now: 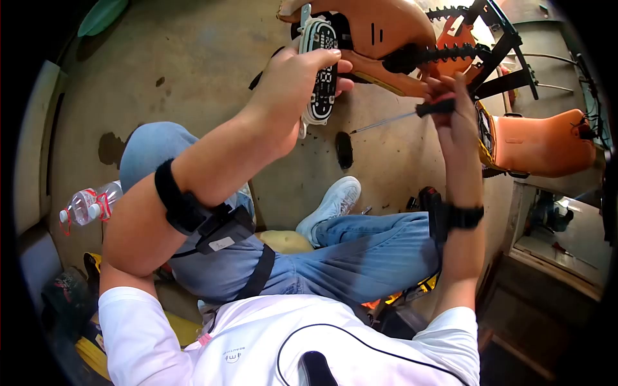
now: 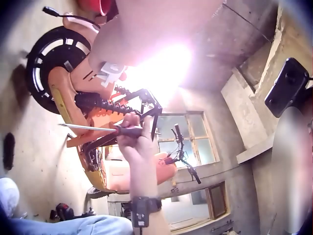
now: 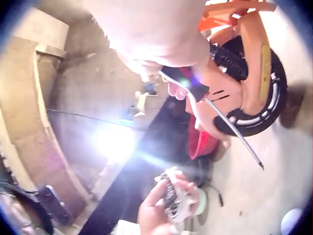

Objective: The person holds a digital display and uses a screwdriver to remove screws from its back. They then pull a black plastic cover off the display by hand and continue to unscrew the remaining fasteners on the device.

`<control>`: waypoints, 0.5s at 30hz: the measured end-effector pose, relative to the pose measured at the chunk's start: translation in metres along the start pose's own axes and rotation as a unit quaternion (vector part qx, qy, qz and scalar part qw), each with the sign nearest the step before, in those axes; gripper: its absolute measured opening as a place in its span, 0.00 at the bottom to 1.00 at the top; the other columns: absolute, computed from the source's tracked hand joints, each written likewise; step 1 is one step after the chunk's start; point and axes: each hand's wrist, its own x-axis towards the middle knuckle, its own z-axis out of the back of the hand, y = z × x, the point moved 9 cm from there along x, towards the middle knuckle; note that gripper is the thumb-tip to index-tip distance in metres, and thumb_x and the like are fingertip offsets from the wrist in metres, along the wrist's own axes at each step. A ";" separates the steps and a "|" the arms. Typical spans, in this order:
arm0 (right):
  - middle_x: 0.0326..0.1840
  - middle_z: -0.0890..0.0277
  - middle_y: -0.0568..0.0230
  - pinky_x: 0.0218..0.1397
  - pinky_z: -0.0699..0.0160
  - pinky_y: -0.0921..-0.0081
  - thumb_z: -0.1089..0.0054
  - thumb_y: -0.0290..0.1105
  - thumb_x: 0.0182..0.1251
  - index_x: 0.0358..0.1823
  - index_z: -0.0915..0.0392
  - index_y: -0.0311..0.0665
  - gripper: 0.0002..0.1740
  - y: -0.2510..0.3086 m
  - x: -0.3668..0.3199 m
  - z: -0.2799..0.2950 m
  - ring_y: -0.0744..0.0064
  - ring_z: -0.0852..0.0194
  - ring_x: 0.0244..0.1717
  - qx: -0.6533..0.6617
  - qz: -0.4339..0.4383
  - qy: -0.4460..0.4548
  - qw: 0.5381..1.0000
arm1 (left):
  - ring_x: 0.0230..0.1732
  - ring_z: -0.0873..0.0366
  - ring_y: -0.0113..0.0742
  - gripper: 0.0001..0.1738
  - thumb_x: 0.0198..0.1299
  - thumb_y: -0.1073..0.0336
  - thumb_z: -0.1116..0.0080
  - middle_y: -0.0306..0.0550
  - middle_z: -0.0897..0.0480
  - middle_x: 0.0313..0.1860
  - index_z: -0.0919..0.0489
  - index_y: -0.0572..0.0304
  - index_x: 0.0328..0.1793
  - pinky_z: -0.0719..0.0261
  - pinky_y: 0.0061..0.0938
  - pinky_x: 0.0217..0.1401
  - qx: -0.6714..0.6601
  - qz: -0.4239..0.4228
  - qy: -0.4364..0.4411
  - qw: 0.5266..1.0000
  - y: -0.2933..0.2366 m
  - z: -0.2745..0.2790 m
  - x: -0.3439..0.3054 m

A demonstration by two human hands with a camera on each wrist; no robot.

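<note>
In the head view my left hand (image 1: 286, 80) grips a narrow display panel (image 1: 324, 93) with a pale rim and lit digits on a black face, thumb across its front. My right hand (image 1: 456, 109) curls round the red and black handle of a screwdriver (image 1: 386, 121), its bare shaft pointing left toward the panel, tip apart from it. Beyond both hands lies an orange electric scooter (image 1: 396, 26) with exposed black coil springs (image 1: 457, 53). The right wrist view shows the screwdriver (image 3: 234, 131) tip in free air and the panel (image 3: 170, 195) in the left fingers.
A dark elongated piece (image 1: 344, 151) lies on the floor below the screwdriver tip. Plastic bottles (image 1: 84, 207) are at the left, a green dish (image 1: 103, 16) at the far left. A wheel (image 2: 56, 71) and a dark frame (image 2: 155, 110) belong to the scooter.
</note>
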 end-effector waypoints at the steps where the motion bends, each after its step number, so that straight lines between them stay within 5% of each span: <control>1: 0.46 0.17 0.51 0.55 0.18 0.67 0.45 0.51 0.76 0.48 0.24 0.33 0.24 0.018 -0.016 -0.001 0.62 0.17 0.47 0.029 0.033 -0.004 0.999 | 0.42 0.15 0.33 0.18 0.67 0.61 0.42 0.50 0.15 0.47 0.24 0.67 0.56 0.16 0.25 0.44 0.000 -0.007 0.001 1.000 -0.002 0.000 -0.002; 9: 0.46 0.21 0.67 0.48 0.22 0.75 0.47 0.62 0.71 0.47 0.23 0.45 0.26 0.075 -0.105 0.003 0.71 0.24 0.43 0.169 0.198 -0.020 0.965 | 0.39 0.17 0.32 0.13 0.65 0.65 0.45 0.45 0.18 0.42 0.27 0.59 0.54 0.20 0.25 0.42 -0.036 0.003 0.018 0.999 -0.004 -0.010 -0.020; 15: 0.47 0.21 0.65 0.49 0.21 0.74 0.52 0.66 0.71 0.43 0.26 0.49 0.27 0.089 -0.110 0.016 0.70 0.22 0.44 0.186 0.237 -0.057 0.952 | 0.44 0.17 0.34 0.14 0.69 0.64 0.46 0.48 0.18 0.47 0.28 0.60 0.56 0.19 0.28 0.46 0.009 0.077 0.072 0.994 0.018 -0.029 -0.030</control>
